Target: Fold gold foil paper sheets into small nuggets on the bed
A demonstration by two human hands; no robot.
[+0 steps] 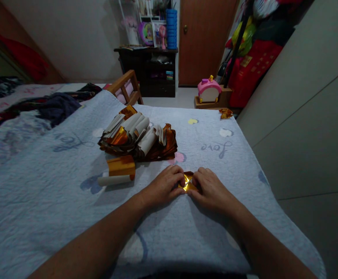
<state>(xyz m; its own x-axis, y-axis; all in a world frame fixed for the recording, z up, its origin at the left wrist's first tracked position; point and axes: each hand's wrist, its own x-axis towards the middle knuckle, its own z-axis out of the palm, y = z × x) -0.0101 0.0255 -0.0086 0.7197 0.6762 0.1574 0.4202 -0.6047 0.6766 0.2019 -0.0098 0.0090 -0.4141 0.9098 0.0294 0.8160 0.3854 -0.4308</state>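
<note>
A small piece of gold foil paper (187,182) lies on the pale blue bedspread (55,193) in front of me. My left hand (165,184) pinches its left side, fingers curled together. Pressing on its right side is my right hand (211,188), also with curled fingers. Most of the paper is hidden under my fingertips. Just beyond my hands sits a heap of gold and white rolled paper sheets (136,135). One loose gold and white roll (118,172) lies to the left of my left hand.
A folded gold piece (225,113) rests at the bed's far right corner. Dark clothes (52,106) lie at the left. Beyond the bed stand a wooden chair (126,88), a dark shelf (150,71), a pink toy (208,90) and a door. A wardrobe (308,100) runs along the right.
</note>
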